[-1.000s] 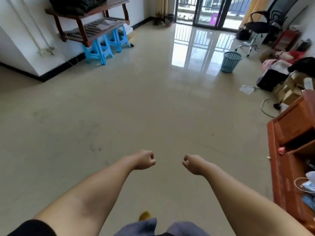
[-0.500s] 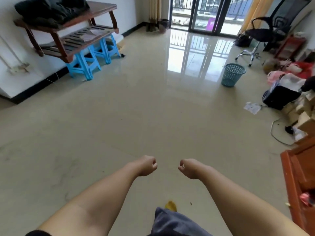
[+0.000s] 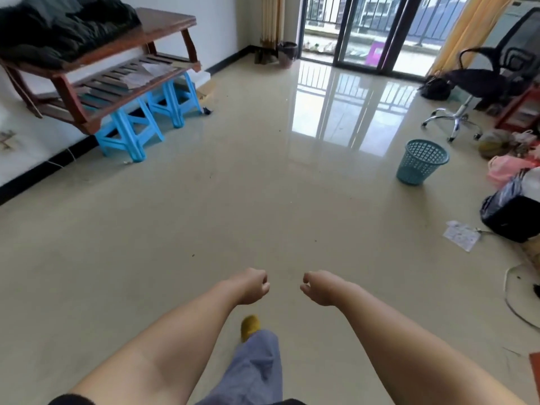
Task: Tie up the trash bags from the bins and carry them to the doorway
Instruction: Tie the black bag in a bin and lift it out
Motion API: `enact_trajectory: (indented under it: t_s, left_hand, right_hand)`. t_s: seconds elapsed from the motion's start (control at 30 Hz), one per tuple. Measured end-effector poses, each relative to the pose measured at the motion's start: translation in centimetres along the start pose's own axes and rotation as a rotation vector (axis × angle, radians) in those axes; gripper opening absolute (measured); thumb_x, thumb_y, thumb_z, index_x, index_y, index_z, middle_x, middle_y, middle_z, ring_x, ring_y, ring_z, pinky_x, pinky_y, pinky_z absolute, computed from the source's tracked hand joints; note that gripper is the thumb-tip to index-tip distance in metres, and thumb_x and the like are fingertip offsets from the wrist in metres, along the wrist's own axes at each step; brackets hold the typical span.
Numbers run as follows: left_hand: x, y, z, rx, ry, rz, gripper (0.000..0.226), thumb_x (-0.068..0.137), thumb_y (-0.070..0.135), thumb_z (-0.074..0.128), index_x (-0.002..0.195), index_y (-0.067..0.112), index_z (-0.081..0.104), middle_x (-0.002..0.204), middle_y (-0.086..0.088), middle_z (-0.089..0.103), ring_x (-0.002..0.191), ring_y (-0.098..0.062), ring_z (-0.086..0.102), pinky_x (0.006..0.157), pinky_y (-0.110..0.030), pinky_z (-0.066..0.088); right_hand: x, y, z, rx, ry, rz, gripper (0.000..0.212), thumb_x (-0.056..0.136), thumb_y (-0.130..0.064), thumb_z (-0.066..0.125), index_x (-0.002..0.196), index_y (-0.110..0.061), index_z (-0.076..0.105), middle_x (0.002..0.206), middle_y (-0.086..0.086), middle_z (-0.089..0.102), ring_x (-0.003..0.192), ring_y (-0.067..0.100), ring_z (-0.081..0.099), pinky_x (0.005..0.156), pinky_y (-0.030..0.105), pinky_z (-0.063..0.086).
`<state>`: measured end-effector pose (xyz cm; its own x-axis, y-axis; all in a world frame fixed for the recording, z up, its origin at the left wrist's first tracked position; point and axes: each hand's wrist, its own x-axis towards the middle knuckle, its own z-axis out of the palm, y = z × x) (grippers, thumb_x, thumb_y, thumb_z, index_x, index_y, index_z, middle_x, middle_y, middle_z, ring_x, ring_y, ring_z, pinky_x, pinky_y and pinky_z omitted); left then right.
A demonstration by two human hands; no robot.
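Both the left hand (image 3: 253,287) and right hand (image 3: 319,288) are held curled and empty, the teal mesh plastic bin (image 3: 420,161) at two o'clock.

Both forearms bare. Black sleeve edge (image 3: 68,399) at left upper arm. Loose grey-blue trouser leg (image 3: 254,372). Yellow slipper (image 3: 249,325) on forward foot. No rings or watch seen.
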<state>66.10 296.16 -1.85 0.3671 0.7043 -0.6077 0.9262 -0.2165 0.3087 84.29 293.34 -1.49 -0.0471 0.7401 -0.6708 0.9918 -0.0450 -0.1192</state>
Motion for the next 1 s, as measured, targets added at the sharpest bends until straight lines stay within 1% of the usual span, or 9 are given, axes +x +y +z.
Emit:
enact_trajectory:
  t_s: [0.1, 0.23, 0.33, 0.43, 0.53, 0.67, 0.83, 1.0]
  left_hand:
    - [6.7, -0.9, -6.6, 0.001, -0.011, 0.002, 0.035, 0.098, 0.030, 0.037, 0.119, 0.008, 0.054, 0.129, -0.016, 0.055, 0.114, -0.032, 0.054, 0.093, -0.034, 0.043]
    - [14.2, -1.6, -14.9, 0.048, -0.009, 0.033, 0.035, 0.098, 0.031, 0.035, 0.118, 0.010, 0.054, 0.127, -0.013, 0.056, 0.111, -0.030, 0.055, 0.088, -0.031, 0.042]
    - [19.5, -2.0, -19.2, 0.048, -0.030, 0.036, 0.034, 0.098, 0.030, 0.036, 0.117, 0.009, 0.055, 0.125, -0.014, 0.058, 0.110, -0.031, 0.056, 0.090, -0.033, 0.044]
    - [24.6, -2.6, -22.8, 0.059, -0.042, 0.033, 0.034, 0.097, 0.031, 0.037, 0.117, 0.009, 0.055, 0.126, -0.015, 0.058, 0.111, -0.031, 0.056, 0.090, -0.033, 0.044]
    - [31.7, -2.7, -27.2, 0.070, -0.026, 0.010, 0.034, 0.097, 0.030, 0.037, 0.117, 0.008, 0.055, 0.126, -0.015, 0.058, 0.112, -0.031, 0.056, 0.089, -0.032, 0.043]
    - [41.0, -1.4, -33.8, 0.058, 0.006, 0.007, 0.034, 0.097, 0.030, 0.036, 0.116, 0.010, 0.055, 0.126, -0.013, 0.059, 0.111, -0.031, 0.056, 0.091, -0.034, 0.045]
    - [50.5, 2.1, -42.2, 0.079, 0.037, 0.012, 0.035, 0.098, 0.031, 0.034, 0.119, 0.012, 0.054, 0.129, -0.010, 0.057, 0.114, -0.029, 0.055, 0.090, -0.034, 0.043]
    - [58.9, 3.2, -48.8, 0.056, 0.031, 0.011, 0.035, 0.097, 0.031, 0.034, 0.118, 0.012, 0.055, 0.128, -0.010, 0.058, 0.113, -0.030, 0.056, 0.092, -0.035, 0.045]
  right_hand:
    - [5.8, 0.4, -7.0, -0.016, -0.026, 0.017, 0.046, 0.103, -0.030, 0.025, 0.140, -0.004, 0.036, 0.142, 0.013, 0.045, 0.129, 0.031, 0.044, 0.102, 0.036, 0.038]
    - [12.7, 1.2, -15.1, 0.032, 0.026, 0.039, 0.045, 0.102, -0.032, 0.027, 0.137, -0.008, 0.040, 0.139, 0.013, 0.047, 0.127, 0.030, 0.046, 0.101, 0.037, 0.039]
    - [17.6, 2.1, -19.5, 0.046, 0.005, 0.058, 0.045, 0.101, -0.033, 0.027, 0.136, -0.009, 0.041, 0.138, 0.013, 0.048, 0.125, 0.031, 0.047, 0.100, 0.037, 0.040]
    - [22.1, 3.1, -23.5, 0.011, -0.023, 0.044, 0.046, 0.102, -0.032, 0.028, 0.138, -0.008, 0.038, 0.140, 0.014, 0.046, 0.127, 0.031, 0.046, 0.101, 0.036, 0.039]
    - [28.5, 5.4, -28.3, -0.017, -0.019, 0.030, 0.046, 0.102, -0.032, 0.028, 0.139, -0.007, 0.038, 0.141, 0.014, 0.046, 0.128, 0.031, 0.045, 0.102, 0.036, 0.038]
    - [36.6, 9.4, -36.1, -0.036, -0.013, 0.000, 0.047, 0.102, -0.032, 0.028, 0.140, -0.007, 0.036, 0.143, 0.014, 0.044, 0.129, 0.031, 0.044, 0.104, 0.038, 0.039]
    - [45.3, 14.4, -45.8, -0.052, -0.014, -0.002, 0.047, 0.102, -0.032, 0.027, 0.142, -0.008, 0.034, 0.144, 0.012, 0.043, 0.130, 0.030, 0.043, 0.105, 0.038, 0.037]
    - [52.7, 16.5, -52.9, -0.076, -0.058, -0.034, 0.047, 0.102, -0.031, 0.027, 0.141, -0.007, 0.034, 0.144, 0.012, 0.043, 0.131, 0.030, 0.043, 0.105, 0.036, 0.035]
